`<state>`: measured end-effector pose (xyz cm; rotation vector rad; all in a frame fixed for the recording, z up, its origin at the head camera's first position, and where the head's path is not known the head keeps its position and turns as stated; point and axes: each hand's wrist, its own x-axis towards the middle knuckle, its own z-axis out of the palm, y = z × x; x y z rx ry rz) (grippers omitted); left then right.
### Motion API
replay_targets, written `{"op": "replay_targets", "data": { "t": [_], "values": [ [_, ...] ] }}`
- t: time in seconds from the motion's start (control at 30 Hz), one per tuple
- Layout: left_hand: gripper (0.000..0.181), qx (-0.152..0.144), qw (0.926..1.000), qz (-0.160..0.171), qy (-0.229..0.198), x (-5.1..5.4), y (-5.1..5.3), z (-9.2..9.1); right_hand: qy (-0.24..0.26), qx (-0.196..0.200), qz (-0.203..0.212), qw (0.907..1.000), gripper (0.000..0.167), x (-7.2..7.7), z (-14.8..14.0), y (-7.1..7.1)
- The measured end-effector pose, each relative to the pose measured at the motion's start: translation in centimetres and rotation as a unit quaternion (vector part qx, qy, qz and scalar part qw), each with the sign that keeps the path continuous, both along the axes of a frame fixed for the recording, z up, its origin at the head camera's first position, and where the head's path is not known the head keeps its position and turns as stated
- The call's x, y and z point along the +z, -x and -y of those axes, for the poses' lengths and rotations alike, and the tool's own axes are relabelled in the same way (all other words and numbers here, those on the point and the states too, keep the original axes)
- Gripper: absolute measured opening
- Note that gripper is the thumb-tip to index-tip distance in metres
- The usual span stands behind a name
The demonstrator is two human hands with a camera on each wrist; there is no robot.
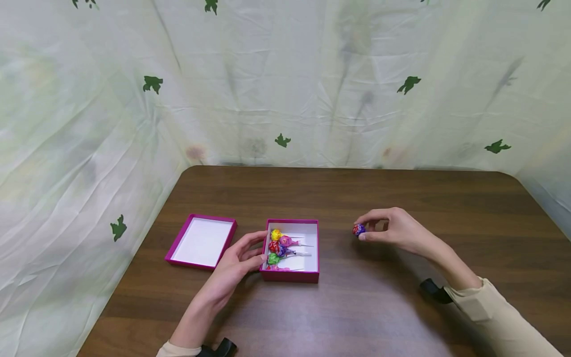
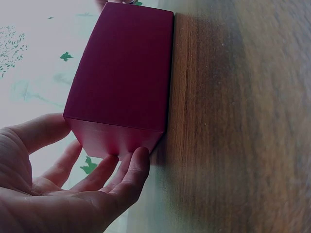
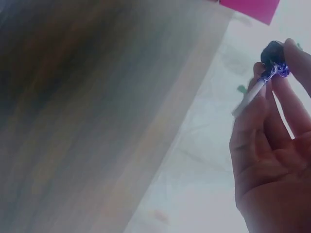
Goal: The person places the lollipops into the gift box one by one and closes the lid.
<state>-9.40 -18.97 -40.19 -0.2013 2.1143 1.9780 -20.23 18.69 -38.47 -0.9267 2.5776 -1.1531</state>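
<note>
A magenta box (image 1: 291, 276) with a white inside stands upright on the table, its top uncovered. Several wrapped lollipops lie in it, a yellow one (image 1: 276, 235) and a green one (image 1: 273, 259) among them, heads to the left and sticks to the right. My left hand (image 1: 238, 258) rests its fingertips and thumb against the box's left wall; the left wrist view shows the fingers (image 2: 136, 170) lightly bent along that wall. To the right, above the table, my right hand (image 1: 397, 229) pinches a blue-and-red lollipop (image 1: 359, 229) by its head. Its white stick (image 3: 250, 97) shows in the right wrist view.
Left of the box lies its magenta-edged lid (image 1: 200, 241), white inside facing up. All of this is on a brown wooden table (image 1: 357, 307). A pale curtain (image 1: 312, 99) with green leaf shapes hangs behind the table and along its left side.
</note>
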Motion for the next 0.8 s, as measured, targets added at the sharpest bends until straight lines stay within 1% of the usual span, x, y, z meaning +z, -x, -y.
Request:
{"op": "replay_targets", "data": {
  "t": [0.2, 0.43, 0.57, 0.67, 0.8],
  "values": [
    [0.049, 0.0, 1.0, -0.004, -0.001, -0.1, 0.0, 0.0, 0.033, 0.009, 0.004, 0.9994, 0.022, 0.2, 0.6, -0.5],
    [0.05, -0.003, 0.9999, -0.01, -0.001, -0.2, 0.0, 0.0, 0.067, 0.03, 0.004, 0.9973, 0.026, 0.4, 1.2, -0.8],
    [0.05, -0.003, 1.0, -0.008, 0.001, -0.2, 0.0, 0.1, 0.071, 0.028, 0.008, 0.997, 0.024, 2.0, 2.2, -2.0],
    [0.05, -0.003, 1.0, -0.007, 0.001, -0.2, 0.1, 0.1, 0.072, 0.02, 0.01, 0.9971, 0.023, 2.3, 2.7, -2.4],
    [0.05, 0.0, 1.0, -0.005, 0.001, -0.2, 0.1, 0.0, 0.091, 0.022, 0.011, 0.9955, 0.024, 1.0, 2.9, -1.9]
  ]
}}
